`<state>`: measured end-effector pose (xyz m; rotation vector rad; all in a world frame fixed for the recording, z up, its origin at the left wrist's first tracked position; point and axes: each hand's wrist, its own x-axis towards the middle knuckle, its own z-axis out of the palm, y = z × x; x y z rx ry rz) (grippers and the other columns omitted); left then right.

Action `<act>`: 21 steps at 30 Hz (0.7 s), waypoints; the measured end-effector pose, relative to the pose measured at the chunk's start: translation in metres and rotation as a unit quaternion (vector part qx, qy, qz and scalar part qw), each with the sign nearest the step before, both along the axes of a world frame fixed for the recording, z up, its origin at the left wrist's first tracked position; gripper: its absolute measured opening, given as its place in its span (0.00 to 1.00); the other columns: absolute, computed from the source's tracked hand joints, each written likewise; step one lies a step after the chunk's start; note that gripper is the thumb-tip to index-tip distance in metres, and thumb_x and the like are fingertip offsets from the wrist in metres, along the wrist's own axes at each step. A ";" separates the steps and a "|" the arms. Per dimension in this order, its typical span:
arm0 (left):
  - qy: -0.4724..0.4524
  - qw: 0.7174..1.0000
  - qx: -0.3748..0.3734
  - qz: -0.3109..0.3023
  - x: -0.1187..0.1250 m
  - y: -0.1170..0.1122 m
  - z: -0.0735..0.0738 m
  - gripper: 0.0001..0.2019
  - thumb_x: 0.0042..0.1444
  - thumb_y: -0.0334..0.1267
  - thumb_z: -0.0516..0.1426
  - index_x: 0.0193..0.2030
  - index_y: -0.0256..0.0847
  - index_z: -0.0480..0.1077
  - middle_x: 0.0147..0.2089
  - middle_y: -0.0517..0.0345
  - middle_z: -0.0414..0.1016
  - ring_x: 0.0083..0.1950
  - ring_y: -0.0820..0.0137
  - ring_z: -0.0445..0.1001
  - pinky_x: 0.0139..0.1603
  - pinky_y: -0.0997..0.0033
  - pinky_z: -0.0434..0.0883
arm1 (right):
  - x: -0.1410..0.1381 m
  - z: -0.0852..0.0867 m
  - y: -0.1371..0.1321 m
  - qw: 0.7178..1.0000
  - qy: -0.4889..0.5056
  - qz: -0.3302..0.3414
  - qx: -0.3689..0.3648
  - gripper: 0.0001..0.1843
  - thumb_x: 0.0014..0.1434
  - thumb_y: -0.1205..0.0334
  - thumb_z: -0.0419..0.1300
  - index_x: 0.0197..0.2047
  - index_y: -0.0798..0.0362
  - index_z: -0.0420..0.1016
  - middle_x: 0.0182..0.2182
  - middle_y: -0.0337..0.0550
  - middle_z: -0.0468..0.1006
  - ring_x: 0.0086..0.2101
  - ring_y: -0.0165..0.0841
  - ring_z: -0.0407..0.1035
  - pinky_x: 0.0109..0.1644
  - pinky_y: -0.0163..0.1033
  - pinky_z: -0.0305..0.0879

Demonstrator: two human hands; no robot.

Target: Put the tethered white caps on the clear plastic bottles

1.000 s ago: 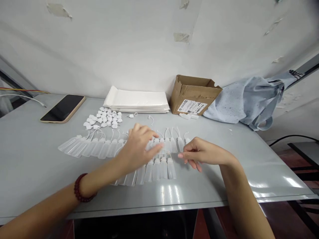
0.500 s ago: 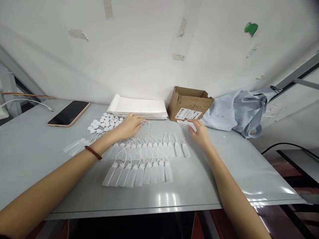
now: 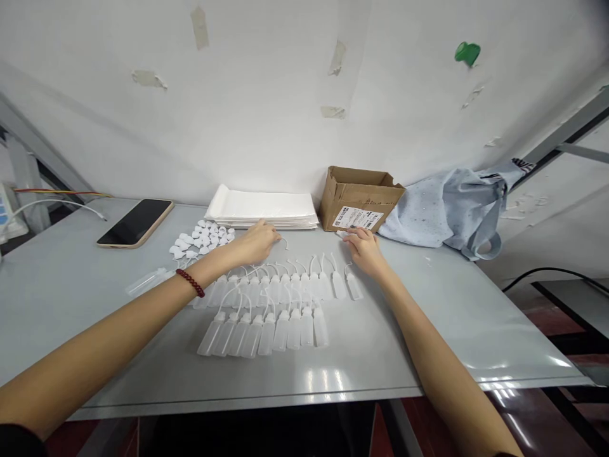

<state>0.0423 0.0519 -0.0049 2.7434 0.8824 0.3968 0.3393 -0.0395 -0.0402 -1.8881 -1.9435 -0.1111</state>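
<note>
My left hand is at the middle of the table with fingers bent together over a small white nozzle, whose thin curved tube sticks out past the fingertips. In front of the cardboard box, my right hand has its fingers closed over a small translucent squeeze bottle; only the bottle's white end shows. Between my arms lie two rows of squeeze bottles with thin curved tubes on top. White caps are heaped left of my left hand. Loose bottles lie beside my left forearm, partly hidden.
A stack of white sheets or envelopes stands against the wall. To its right are an open cardboard box and a light blue cloth bag. A phone lies at the left. The table's front edge runs below the bottles.
My right hand has moved left and covers more of the small bottle. The left hand has shifted slightly right, its fingers now curled over the nozzle. The view has turned slightly.
</note>
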 end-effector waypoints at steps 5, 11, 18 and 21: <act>-0.026 0.999 -0.011 0.035 -0.008 -0.011 0.010 0.13 0.55 0.35 0.48 0.39 0.38 0.73 0.41 0.48 0.76 0.50 0.57 0.68 0.52 0.57 0.65 | -0.002 0.004 -0.003 1.000 0.013 -0.005 -0.007 0.12 0.58 0.69 0.50 0.35 0.54 0.75 0.42 0.55 0.76 0.50 0.48 0.61 0.52 0.54 0.56; -0.109 0.988 -0.031 0.104 -0.025 -0.044 0.025 0.10 0.57 0.36 0.50 0.39 0.39 0.71 0.42 0.52 0.77 0.41 0.64 0.72 0.43 0.62 0.70 | -0.003 0.018 -0.008 0.996 0.084 -0.020 0.018 0.05 0.55 0.68 0.53 0.34 0.53 0.69 0.38 0.53 0.77 0.45 0.47 0.66 0.50 0.53 0.59; -0.294 0.927 -0.207 0.104 -0.029 -0.082 0.038 0.07 0.56 0.41 0.59 0.34 0.41 0.73 0.35 0.58 0.76 0.38 0.69 0.72 0.41 0.67 0.70 | -0.066 0.045 -0.039 0.924 0.379 0.050 0.027 0.12 0.56 0.56 0.59 0.41 0.50 0.64 0.41 0.46 0.75 0.43 0.37 0.71 0.45 0.42 0.67; -0.352 0.864 -0.350 0.082 -0.024 -0.095 0.038 0.09 0.54 0.44 0.61 0.34 0.40 0.73 0.35 0.59 0.75 0.37 0.70 0.72 0.40 0.69 0.70 | -0.105 0.055 -0.061 0.822 0.553 0.105 -0.087 0.15 0.55 0.55 0.63 0.42 0.50 0.64 0.37 0.42 0.77 0.38 0.35 0.73 0.43 0.41 0.67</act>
